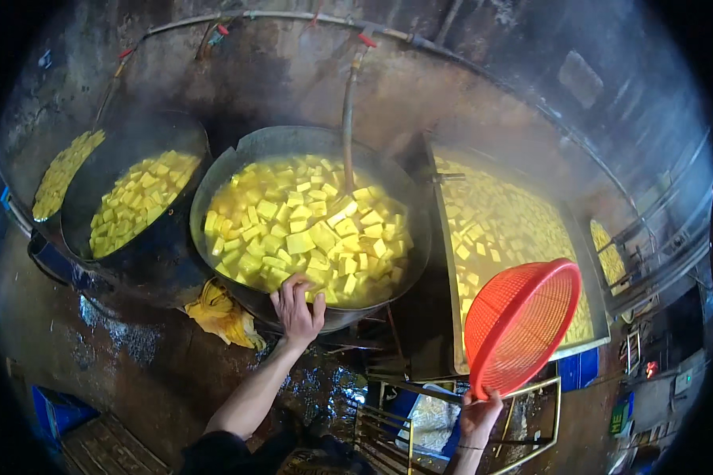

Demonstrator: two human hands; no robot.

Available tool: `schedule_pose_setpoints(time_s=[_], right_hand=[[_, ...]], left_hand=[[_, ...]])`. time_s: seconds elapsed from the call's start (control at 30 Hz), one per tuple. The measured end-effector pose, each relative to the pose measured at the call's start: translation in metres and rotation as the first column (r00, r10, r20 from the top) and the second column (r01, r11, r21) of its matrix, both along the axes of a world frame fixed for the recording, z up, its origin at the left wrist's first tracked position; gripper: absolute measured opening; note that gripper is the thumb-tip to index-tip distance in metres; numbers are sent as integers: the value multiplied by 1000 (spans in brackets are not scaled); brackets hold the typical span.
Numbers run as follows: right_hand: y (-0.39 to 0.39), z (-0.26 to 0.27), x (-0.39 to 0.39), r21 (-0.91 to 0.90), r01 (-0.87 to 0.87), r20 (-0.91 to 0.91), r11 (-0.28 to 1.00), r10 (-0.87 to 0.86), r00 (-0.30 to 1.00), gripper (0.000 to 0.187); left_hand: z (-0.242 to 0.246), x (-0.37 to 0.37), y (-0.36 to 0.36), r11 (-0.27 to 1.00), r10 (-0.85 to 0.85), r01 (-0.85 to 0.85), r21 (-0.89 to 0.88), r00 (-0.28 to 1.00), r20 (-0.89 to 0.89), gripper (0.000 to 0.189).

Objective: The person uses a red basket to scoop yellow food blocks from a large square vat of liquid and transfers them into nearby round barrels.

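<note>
My left hand [299, 312] is at the near rim of a round metal vat [419, 255], its fingers apart and slightly curled over the edge. I cannot tell whether it bears on the rim. In the vat, many yellow blocks [300, 242], which look like tofu, float in cloudy yellow liquid. A brown hose [349, 119] runs down from the wall into it. My right hand [481, 412] grips the rim of a red plastic colander [523, 326]. The colander is tilted on its side, no contents visible, in front of a rectangular tank [451, 285] of similar blocks.
Another round vat [74, 184] of yellow blocks [145, 199] stands at left. Yellow-stained cloth [223, 314] hangs between the vats. A pipe [297, 16] with red-handled valves runs along the wall. Below are a metal rack [386, 424], a blue container [65, 412] and wet floor [172, 380]. Steam blurs the right.
</note>
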State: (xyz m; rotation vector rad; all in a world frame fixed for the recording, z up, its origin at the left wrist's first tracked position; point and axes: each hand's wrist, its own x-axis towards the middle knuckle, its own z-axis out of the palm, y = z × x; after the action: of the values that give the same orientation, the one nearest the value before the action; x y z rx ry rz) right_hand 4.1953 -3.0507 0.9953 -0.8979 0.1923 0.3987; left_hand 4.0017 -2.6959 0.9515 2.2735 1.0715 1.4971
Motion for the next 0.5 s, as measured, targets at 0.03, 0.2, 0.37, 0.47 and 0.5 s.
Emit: schedule_pose_setpoints(time_s=[0.03,0.2,0.37,0.47,0.5], right_hand=[[13,20,-30,-9,10,-64,1000,-10,998,22],[-28,-30,-73,90,17,-139,996,-4,990,33],[-66,-8,-70,130,172,-81,977,-162,983,33],[-96,10,-28,94,264,66,960,-270,960,41],[-109,11,-8,107,275,118,956,-286,951,43]], left_hand=[[2,-11,-6,999,-39,39,8,999,-3,26],[26,-20,-19,991,-112,110,-71,993,-20,30],[48,30,-46,955,-290,290,-65,957,8,36],[56,75,-56,875,-467,459,-155,884,-19,40],[61,90,-58,862,-498,480,-162,862,-96,45]])
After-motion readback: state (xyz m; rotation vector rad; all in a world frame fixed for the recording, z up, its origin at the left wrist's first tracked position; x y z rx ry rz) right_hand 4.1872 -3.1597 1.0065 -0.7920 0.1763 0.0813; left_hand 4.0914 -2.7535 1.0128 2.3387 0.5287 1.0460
